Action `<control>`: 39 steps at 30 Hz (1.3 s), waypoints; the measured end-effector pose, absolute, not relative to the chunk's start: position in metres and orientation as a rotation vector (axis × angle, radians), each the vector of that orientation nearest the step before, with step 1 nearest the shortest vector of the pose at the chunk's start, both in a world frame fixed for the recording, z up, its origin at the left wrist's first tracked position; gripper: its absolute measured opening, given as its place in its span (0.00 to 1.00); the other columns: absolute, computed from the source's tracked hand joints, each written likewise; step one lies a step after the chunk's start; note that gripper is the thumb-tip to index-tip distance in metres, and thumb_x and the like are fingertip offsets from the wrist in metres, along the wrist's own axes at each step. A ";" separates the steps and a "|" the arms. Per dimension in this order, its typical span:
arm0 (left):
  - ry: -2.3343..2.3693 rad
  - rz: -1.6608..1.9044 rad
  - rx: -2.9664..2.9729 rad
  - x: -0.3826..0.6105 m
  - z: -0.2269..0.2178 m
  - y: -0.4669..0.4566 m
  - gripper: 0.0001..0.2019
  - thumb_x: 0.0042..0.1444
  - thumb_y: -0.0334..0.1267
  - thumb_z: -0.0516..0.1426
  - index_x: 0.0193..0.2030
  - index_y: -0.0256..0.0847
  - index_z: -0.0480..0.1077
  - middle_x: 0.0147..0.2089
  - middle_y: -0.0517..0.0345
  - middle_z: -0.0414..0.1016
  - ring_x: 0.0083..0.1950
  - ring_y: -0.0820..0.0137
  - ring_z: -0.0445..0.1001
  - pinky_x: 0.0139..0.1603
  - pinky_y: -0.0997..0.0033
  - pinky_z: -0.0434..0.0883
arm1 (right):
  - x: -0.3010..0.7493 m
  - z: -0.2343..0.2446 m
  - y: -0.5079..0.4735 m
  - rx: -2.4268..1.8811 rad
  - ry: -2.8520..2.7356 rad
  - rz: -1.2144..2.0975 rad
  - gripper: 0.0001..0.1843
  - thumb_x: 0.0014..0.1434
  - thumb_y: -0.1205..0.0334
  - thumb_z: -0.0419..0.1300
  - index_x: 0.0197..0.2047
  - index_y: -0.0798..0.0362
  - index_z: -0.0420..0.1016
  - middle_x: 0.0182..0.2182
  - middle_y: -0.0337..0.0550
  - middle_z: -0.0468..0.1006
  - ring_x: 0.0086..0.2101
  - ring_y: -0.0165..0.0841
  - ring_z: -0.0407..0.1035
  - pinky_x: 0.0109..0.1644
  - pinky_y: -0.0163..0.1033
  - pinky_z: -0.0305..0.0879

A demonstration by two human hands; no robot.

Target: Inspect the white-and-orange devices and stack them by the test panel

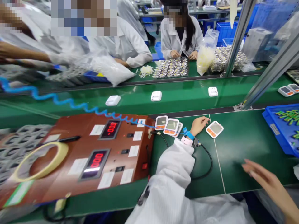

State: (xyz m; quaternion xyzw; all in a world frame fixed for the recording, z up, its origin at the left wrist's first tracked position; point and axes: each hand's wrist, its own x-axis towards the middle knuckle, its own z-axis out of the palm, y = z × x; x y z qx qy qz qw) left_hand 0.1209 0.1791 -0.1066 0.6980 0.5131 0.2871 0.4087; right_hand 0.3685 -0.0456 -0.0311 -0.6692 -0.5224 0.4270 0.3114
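Observation:
My left hand (199,125) reaches forward over the green mat, fingers loosely curled, next to a white device with an orange button (214,129); whether it touches it is unclear. A blue wrist strap with a coiled blue cord (70,104) is on that wrist. Left of the hand lie three more such devices (168,125), overlapping. My right hand (263,179) hovers blurred above the mat at the lower right, fingers apart and holding nothing.
A brown tester box (93,152) with two red displays sits at left, a tape roll (39,161) on it. A black cable (207,161) loops on the mat. A blue bin (283,129) stands at right. White units ride the conveyor (182,99). Co-workers sit opposite.

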 end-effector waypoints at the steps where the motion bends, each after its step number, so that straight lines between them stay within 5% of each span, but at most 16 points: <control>1: 1.267 0.773 1.735 0.119 -0.110 0.178 0.16 0.62 0.42 0.48 0.40 0.38 0.75 0.33 0.58 0.77 0.28 0.74 0.73 0.31 0.78 0.67 | 0.355 -0.039 -0.023 -1.750 -1.395 1.173 0.26 0.56 0.42 0.57 0.52 0.48 0.72 0.42 0.47 0.77 0.42 0.42 0.72 0.45 0.43 0.70; 3: 1.236 0.855 1.700 0.116 -0.114 0.175 0.15 0.61 0.42 0.49 0.41 0.38 0.75 0.35 0.57 0.77 0.29 0.75 0.73 0.31 0.78 0.67 | 0.327 -0.056 0.028 -1.819 -1.463 1.136 0.30 0.58 0.42 0.53 0.58 0.50 0.67 0.42 0.48 0.76 0.41 0.42 0.72 0.46 0.45 0.69; 8: 1.214 0.954 1.648 0.110 -0.112 0.172 0.15 0.61 0.38 0.51 0.51 0.40 0.71 0.42 0.56 0.78 0.30 0.74 0.73 0.35 0.75 0.70 | 0.271 -0.091 0.118 -1.840 -1.721 0.590 0.40 0.48 0.44 0.64 0.61 0.50 0.62 0.41 0.49 0.69 0.43 0.45 0.68 0.46 0.51 0.67; 11: 1.215 0.992 1.701 0.106 -0.109 0.174 0.15 0.62 0.37 0.49 0.50 0.42 0.72 0.44 0.56 0.77 0.37 0.71 0.73 0.40 0.74 0.69 | 0.260 -0.105 0.138 -1.557 -1.520 0.677 0.34 0.50 0.49 0.64 0.59 0.49 0.63 0.39 0.44 0.68 0.39 0.38 0.69 0.44 0.46 0.71; 14: 1.198 0.974 1.689 0.103 -0.108 0.174 0.14 0.60 0.36 0.51 0.49 0.42 0.74 0.44 0.56 0.76 0.34 0.73 0.72 0.38 0.75 0.69 | 0.260 -0.115 0.146 -1.422 -1.266 0.709 0.29 0.53 0.51 0.63 0.57 0.50 0.66 0.39 0.44 0.68 0.38 0.35 0.70 0.43 0.44 0.72; 18: 1.196 0.967 1.629 0.104 -0.111 0.175 0.14 0.57 0.35 0.54 0.49 0.41 0.74 0.43 0.55 0.75 0.30 0.75 0.69 0.34 0.75 0.69 | 0.264 -0.119 0.144 -1.539 -1.470 0.429 0.17 0.56 0.49 0.60 0.44 0.50 0.77 0.43 0.47 0.71 0.44 0.40 0.67 0.51 0.51 0.65; 21: 1.202 1.012 1.558 0.105 -0.113 0.176 0.13 0.58 0.35 0.54 0.47 0.41 0.75 0.41 0.55 0.74 0.29 0.75 0.68 0.32 0.76 0.69 | 0.266 -0.115 0.139 -1.622 -1.669 0.273 0.20 0.53 0.47 0.62 0.46 0.49 0.77 0.43 0.48 0.72 0.45 0.44 0.63 0.52 0.54 0.61; 26: 1.117 1.093 1.346 0.108 -0.110 0.177 0.14 0.57 0.41 0.55 0.46 0.39 0.75 0.43 0.53 0.73 0.28 0.76 0.69 0.27 0.77 0.70 | 0.259 -0.110 0.134 -1.469 -1.460 0.622 0.23 0.57 0.52 0.60 0.56 0.48 0.70 0.44 0.46 0.73 0.43 0.39 0.67 0.50 0.48 0.65; 30: 1.070 1.067 1.264 0.108 -0.107 0.176 0.18 0.58 0.48 0.53 0.44 0.37 0.75 0.39 0.53 0.73 0.24 0.78 0.70 0.24 0.78 0.69 | 0.250 -0.110 0.134 -1.375 -0.980 0.905 0.33 0.50 0.51 0.66 0.58 0.51 0.67 0.44 0.47 0.75 0.40 0.39 0.71 0.47 0.46 0.69; 34: 1.103 1.101 1.170 0.109 -0.107 0.177 0.21 0.55 0.53 0.55 0.41 0.36 0.75 0.40 0.53 0.74 0.22 0.78 0.70 0.22 0.78 0.70 | 0.251 -0.111 0.135 -1.307 -0.919 1.089 0.28 0.57 0.48 0.59 0.58 0.49 0.67 0.52 0.46 0.72 0.49 0.41 0.68 0.55 0.48 0.64; 39: 1.132 1.113 1.114 0.108 -0.106 0.177 0.20 0.52 0.53 0.57 0.39 0.36 0.74 0.34 0.56 0.74 0.21 0.78 0.70 0.21 0.79 0.69 | 0.254 -0.116 0.136 -1.282 -0.887 1.221 0.34 0.56 0.46 0.59 0.63 0.48 0.59 0.53 0.47 0.71 0.50 0.42 0.68 0.53 0.49 0.67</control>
